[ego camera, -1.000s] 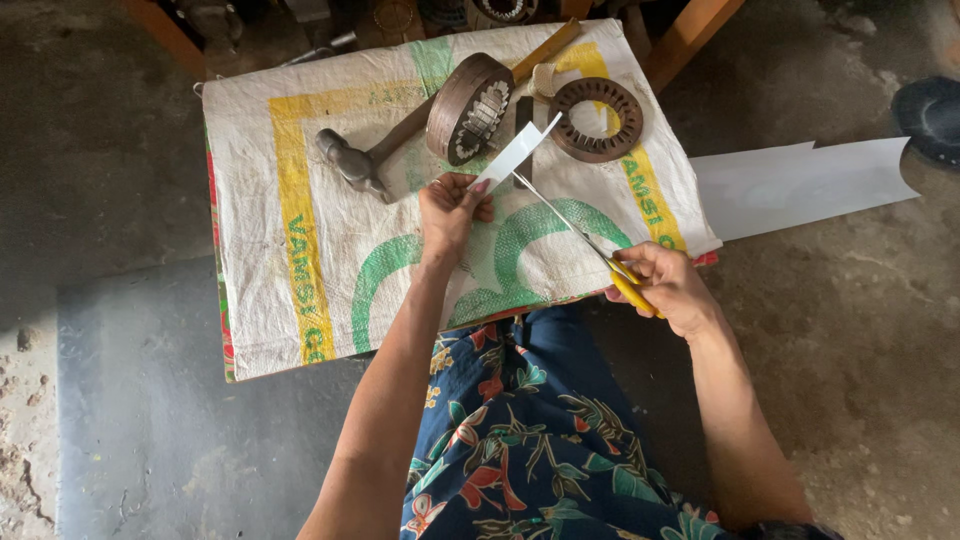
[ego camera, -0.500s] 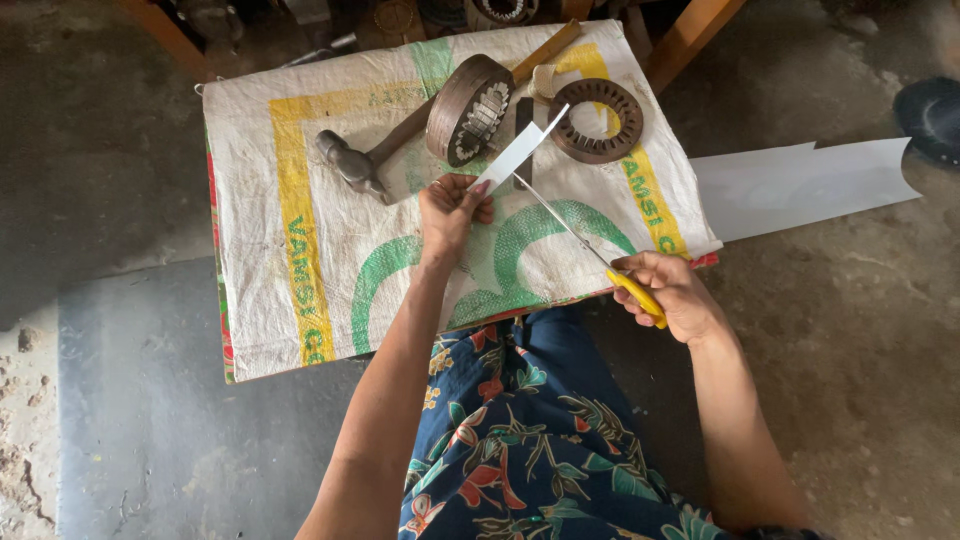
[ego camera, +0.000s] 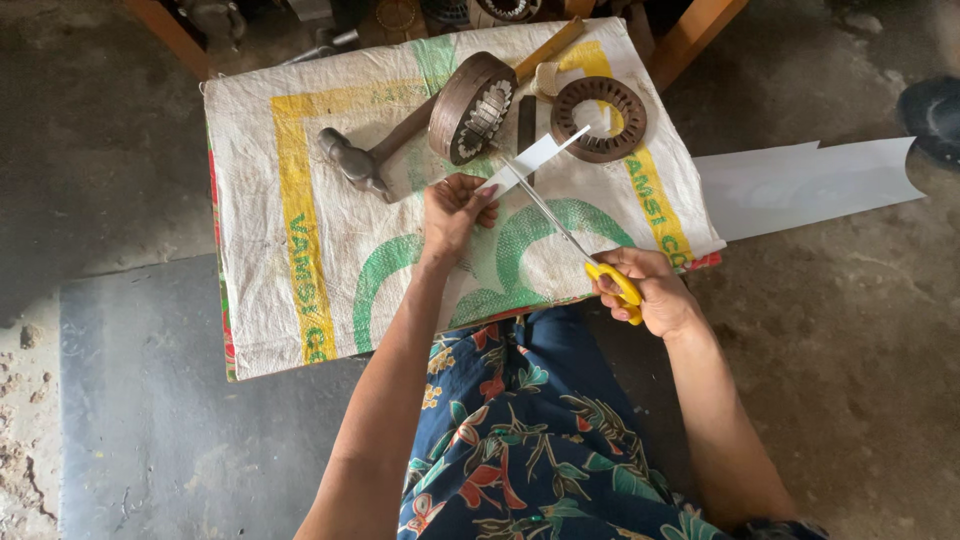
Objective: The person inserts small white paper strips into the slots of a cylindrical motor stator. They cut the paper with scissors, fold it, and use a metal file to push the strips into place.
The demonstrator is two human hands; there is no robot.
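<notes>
My left hand (ego camera: pixel 455 212) pinches a narrow white strip of paper (ego camera: pixel 530 160) and holds it up over a woven sack (ego camera: pixel 300 230) spread on the floor. In my right hand (ego camera: pixel 650 295) are yellow-handled scissors (ego camera: pixel 575 240), whose long blades point up-left and meet the strip near my left fingers. Just beyond the strip stands a round brown motor stator (ego camera: pixel 470 105) on its edge. A flat ring of metal laminations (ego camera: pixel 600 118) lies to its right.
A hammer (ego camera: pixel 355 160) with a wooden handle lies on the sack at the left. A large white sheet (ego camera: pixel 810 185) rests on the concrete floor to the right. Wooden legs (ego camera: pixel 695 30) and metal parts sit along the top edge. A dark round object (ego camera: pixel 930 115) is far right.
The scissors have shifted slightly along the strip; my right hand sits a little lower. My left hand keeps the same hold on the strip.
</notes>
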